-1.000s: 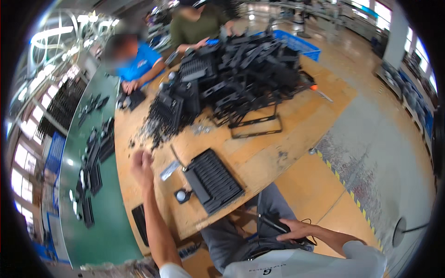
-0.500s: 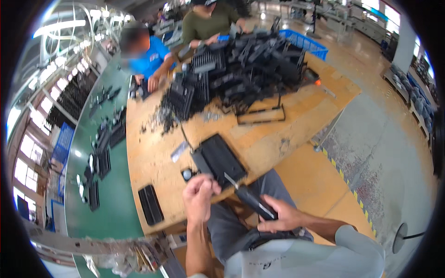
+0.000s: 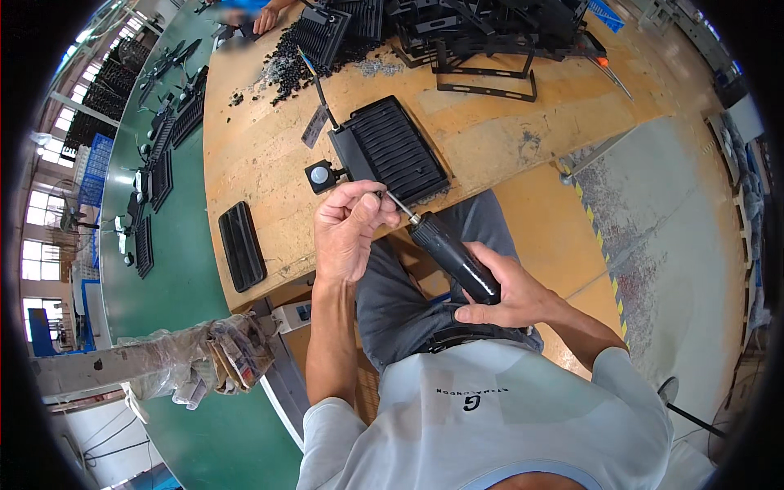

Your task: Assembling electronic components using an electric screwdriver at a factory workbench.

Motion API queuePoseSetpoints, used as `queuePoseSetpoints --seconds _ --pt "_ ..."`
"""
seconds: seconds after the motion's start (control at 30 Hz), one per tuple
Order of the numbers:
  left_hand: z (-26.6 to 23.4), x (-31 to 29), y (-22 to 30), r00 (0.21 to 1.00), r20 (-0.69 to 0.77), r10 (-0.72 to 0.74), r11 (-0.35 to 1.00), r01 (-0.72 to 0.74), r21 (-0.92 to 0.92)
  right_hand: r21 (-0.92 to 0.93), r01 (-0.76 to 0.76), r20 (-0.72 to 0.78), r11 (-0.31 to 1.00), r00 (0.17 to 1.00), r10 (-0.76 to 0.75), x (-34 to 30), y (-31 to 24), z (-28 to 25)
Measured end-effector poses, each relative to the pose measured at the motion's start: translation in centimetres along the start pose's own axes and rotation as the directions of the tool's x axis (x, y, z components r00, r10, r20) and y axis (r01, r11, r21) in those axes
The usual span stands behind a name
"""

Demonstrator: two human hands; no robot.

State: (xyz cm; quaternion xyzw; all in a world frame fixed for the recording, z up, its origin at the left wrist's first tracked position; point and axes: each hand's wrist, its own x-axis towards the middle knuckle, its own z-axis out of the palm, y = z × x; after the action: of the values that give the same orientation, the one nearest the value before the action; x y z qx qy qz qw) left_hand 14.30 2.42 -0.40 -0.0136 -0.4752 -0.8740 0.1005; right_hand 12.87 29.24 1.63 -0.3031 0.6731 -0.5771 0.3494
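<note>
My right hand [image 3: 514,294] is wrapped round a black electric screwdriver [image 3: 451,255], its bit angled up toward my left fingers. My left hand [image 3: 347,233] is closed in a pinch at the bit's tip, on a small dark piece that looks like a screw. Just beyond the fingers a black floodlight [image 3: 396,147] lies with its ribbed face up near the table's edge. On its left side sits a small sensor [image 3: 321,176] with a white dome. A cable [image 3: 318,88] and a tag [image 3: 314,126] extend from the floodlight.
Black U-shaped brackets [image 3: 490,77] are heaped at the back of the wooden table [image 3: 269,155]. Small black parts [image 3: 294,77] lie scattered beside them. A flat black rectangular object [image 3: 242,245] rests at left. A green conveyor [image 3: 175,196] carries several lamps. Another person's hand [image 3: 265,20] shows far left.
My view has tilted down, so the table appears higher. The screwdriver bit and my left fingertips have come closer together. Both hands keep their hold.
</note>
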Motion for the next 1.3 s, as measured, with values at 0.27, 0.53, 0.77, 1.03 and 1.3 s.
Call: queuePoseSetpoints --seconds 0.27,0.53,0.77,1.03,1.3 --pt "-0.8 0.9 1.3 0.994 0.101 -0.040 0.956 0.009 0.292 -0.073 0.050 0.066 0.996 0.997 -0.045 -0.1 0.6 -1.2" --pt "0.2 2.2 6.3 0.833 0.275 -0.481 0.683 0.158 0.713 0.109 -0.263 0.313 0.959 0.924 0.219 -1.2 2.1 -1.5" --pt "0.7 0.1 0.5 0.957 0.094 -0.274 0.961 0.269 0.064 -0.118 -0.035 0.030 0.992 0.999 0.038 -1.2 1.5 0.4" --pt "3.8 0.3 -1.6 0.994 -0.044 -0.099 0.976 0.106 0.191 -0.030 -0.039 -0.039 0.999 0.999 0.038 -1.0 1.6 0.2" --pt "2.6 10.0 2.6 0.954 0.190 0.233 0.199 -0.238 0.951 0.038 -0.069 -0.166 0.997 0.983 0.074 -2.5 3.6 -0.6"
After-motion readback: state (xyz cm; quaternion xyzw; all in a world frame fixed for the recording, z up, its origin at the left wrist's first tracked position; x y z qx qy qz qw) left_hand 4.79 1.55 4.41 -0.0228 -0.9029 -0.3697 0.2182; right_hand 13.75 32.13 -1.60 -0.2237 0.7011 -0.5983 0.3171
